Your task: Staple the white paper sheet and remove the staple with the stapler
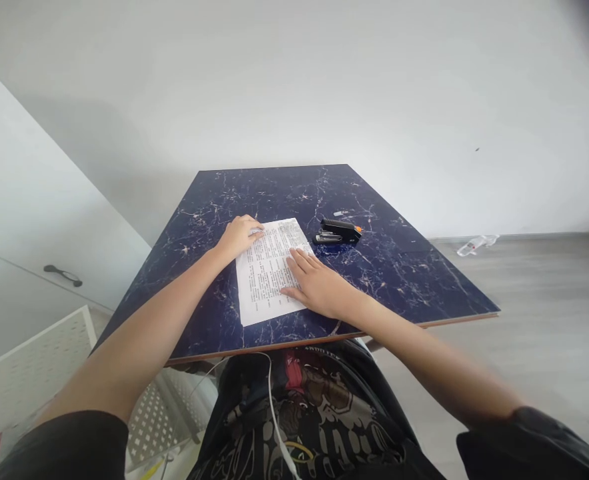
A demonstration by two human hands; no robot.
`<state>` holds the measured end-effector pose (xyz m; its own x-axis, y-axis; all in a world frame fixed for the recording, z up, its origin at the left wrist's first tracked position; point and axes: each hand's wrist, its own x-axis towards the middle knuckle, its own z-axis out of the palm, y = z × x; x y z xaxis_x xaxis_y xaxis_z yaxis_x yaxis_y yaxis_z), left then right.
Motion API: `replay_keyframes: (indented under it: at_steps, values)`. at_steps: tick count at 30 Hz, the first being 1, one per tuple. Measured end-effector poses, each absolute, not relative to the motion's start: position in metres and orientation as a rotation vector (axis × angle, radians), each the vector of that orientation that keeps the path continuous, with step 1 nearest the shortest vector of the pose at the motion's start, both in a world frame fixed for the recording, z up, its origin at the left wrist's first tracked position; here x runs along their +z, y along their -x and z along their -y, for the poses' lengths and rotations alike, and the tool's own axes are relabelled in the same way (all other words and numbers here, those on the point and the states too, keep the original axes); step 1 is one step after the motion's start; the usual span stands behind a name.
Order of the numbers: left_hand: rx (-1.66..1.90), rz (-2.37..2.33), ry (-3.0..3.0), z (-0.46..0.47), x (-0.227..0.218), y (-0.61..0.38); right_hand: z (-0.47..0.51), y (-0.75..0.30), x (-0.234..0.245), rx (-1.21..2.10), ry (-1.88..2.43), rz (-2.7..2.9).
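Observation:
A printed sheet of paper (262, 287) lies on the dark blue marbled tabletop, tilted a little; I cannot tell whether it is one sheet or a stack. My left hand (238, 236) rests at its upper left corner, fingers slightly bent and apart over the edge. Flat across the right side of the paper is my right hand (317, 283), with its fingers spread and the thumb pointing left over the text. A black stapler (342, 232) with an orange spot at one end sits just right of the paper, touched by neither hand.
Behind the stapler is a small pale item (341, 213) on the table (269, 190). The table stands against a white wall, with a white cabinet (39, 220) on the left. A clear plastic item (477, 245) lies on the floor at right. A white cable (272, 400) hangs in front of me.

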<state>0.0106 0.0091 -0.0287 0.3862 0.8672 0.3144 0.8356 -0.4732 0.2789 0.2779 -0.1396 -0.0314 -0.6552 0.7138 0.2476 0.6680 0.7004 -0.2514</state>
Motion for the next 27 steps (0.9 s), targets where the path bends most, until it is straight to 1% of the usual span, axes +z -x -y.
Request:
replay_keyframes:
  at_steps: [3, 6, 9, 11, 14, 21, 24, 27]
  values:
    - [0.653, -1.557, -2.556, -0.009, -0.028, -0.011, 0.137, -0.269, -0.039, 0.206, 1.092, 2.572]
    - [0.659, -1.551, -2.557, -0.009, -0.029, -0.011, 0.162, -0.277, -0.033, 0.218, 0.978, 2.649]
    - [0.661, -1.554, -2.547, -0.01, -0.031, -0.009, 0.195, -0.306, -0.02, 0.316, 0.83, 2.752]
    - [0.668, -1.549, -2.535, -0.011, -0.033, -0.008, 0.21, -0.333, -0.014, 0.385, 0.812, 2.77]
    - [0.677, -1.537, -2.525, -0.01, -0.034, -0.007, 0.218, -0.38, -0.016, 0.409, 0.945, 2.747]
    - [0.59, -1.602, -2.563, -0.005, -0.03, -0.01, 0.209, -0.479, -0.044, 0.245, 1.308, 2.522]
    - [0.591, -1.53, -2.636, 0.0, -0.027, -0.016, 0.196, -0.498, -0.047, 0.111, 1.452, 2.376]
    - [0.62, -1.374, -2.685, 0.009, -0.025, -0.028, 0.178, -0.494, -0.041, -0.057, 1.497, 2.312]
